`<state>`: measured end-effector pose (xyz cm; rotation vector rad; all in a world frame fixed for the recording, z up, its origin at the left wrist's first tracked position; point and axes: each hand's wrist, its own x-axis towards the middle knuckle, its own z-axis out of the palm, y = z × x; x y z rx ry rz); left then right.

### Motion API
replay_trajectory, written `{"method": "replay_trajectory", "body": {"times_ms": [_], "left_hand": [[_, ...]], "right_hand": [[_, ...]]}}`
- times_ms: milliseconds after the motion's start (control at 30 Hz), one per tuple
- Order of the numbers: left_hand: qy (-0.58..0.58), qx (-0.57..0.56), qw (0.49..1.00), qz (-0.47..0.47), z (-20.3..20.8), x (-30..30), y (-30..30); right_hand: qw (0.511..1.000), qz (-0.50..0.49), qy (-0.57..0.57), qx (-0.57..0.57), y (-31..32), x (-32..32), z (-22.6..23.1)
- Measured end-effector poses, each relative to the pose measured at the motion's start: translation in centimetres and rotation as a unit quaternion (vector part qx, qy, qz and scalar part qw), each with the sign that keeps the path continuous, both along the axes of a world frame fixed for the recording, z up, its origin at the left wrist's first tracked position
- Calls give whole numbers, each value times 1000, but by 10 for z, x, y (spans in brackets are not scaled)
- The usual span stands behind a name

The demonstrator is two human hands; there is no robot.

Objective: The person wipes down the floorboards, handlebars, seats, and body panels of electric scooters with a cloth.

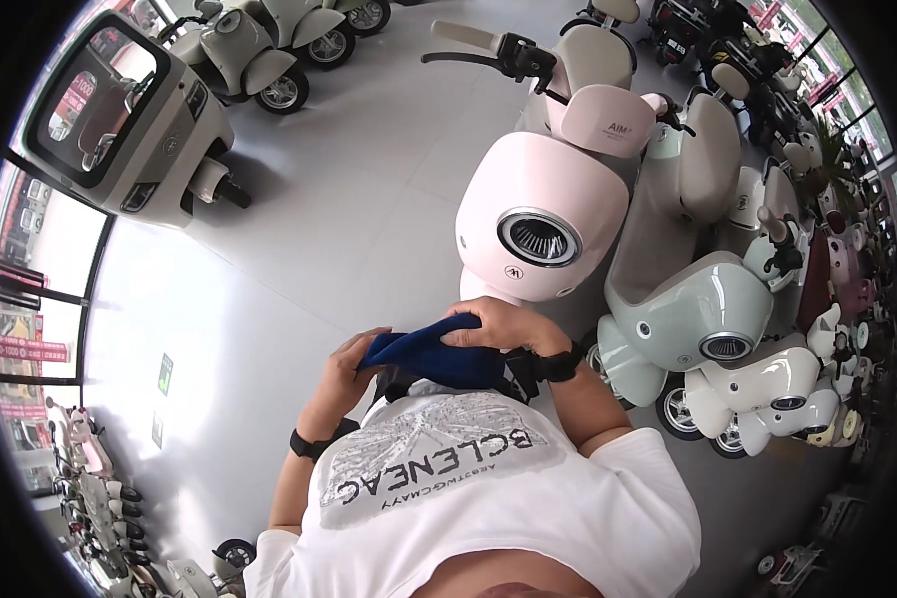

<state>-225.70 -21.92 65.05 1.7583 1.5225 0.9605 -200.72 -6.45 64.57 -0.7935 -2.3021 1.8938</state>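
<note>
A folded dark blue cloth (434,351) is held in front of my waist between both hands. My left hand (354,361) grips its left end, fingers closed on the edge. Along the top right edge, my right hand (503,327) pinches the cloth with the thumb in front. Just beyond my hands stands a pale pink scooter (538,184), its round dark headlight facing me. The cloth appears apart from the scooter, whose lower front is hidden behind my right hand. Dark bands circle both wrists.
Close on the right stands a pale green scooter (688,309), with a cream scooter (757,379) and several others beside it. A grey enclosed three-wheeler (159,140) is at the far left. Grey floor (339,199) lies between them. Windows line the left side.
</note>
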Motion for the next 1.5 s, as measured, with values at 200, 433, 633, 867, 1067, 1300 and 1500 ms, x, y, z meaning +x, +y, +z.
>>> {"method": "replay_trajectory", "body": {"times_ms": [200, 433, 633, 867, 1067, 1300, 1500], "left_hand": [[-167, -174, 971, -4, 19, -117, 83], [-229, -221, 933, -166, 24, -168, 229], [-214, -186, 914, -291, 40, -137, 347], [-201, 41, 915, -348, 101, -117, 464], [-299, 28, 917, -261, 128, -81, 572], [-24, 35, 861, -507, 74, -38, 640], [-24, -40, 701, -712, 85, -20, 655]], "right_hand": [[985, -28, -120, -122, 46, -69, 4], [959, -283, -22, -23, 55, -79, 4], [844, -534, -19, 49, 95, -63, 13], [759, -607, 48, 232, 190, -61, 85], [572, -689, 4, 446, 262, -90, 122], [468, -670, -300, 491, 306, -158, 58], [438, -775, -226, 396, 305, -195, 57]]}}
